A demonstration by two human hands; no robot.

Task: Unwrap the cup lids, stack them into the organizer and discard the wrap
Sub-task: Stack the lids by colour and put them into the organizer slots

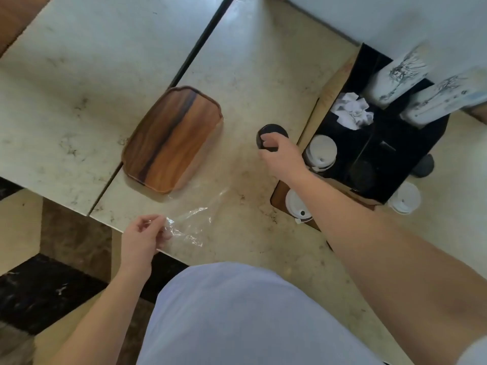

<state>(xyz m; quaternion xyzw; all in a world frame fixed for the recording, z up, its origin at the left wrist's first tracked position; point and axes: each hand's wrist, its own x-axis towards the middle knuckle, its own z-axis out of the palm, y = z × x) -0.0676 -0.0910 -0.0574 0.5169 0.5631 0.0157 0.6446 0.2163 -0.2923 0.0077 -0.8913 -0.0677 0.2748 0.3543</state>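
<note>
My right hand (pixel 282 156) grips a stack of black cup lids (pixel 271 133) just left of the black organizer (pixel 411 164). A white lid stack (pixel 322 151) sits in the organizer's near-left compartment, and dark lids (pixel 365 175) show in the slot beside it. My left hand (pixel 145 235) pinches one end of the clear plastic wrap (pixel 195 222), which lies stretched over the counter's front edge.
A wooden tray (pixel 171 138) lies left of the lids. Crumpled white paper (pixel 351 110) and two printed paper cup stacks (pixel 400 72) stand in the organizer. More white lids (pixel 299 206) (pixel 404 197) rest beside it. The marble counter (pixel 263 75) has a dark seam at centre.
</note>
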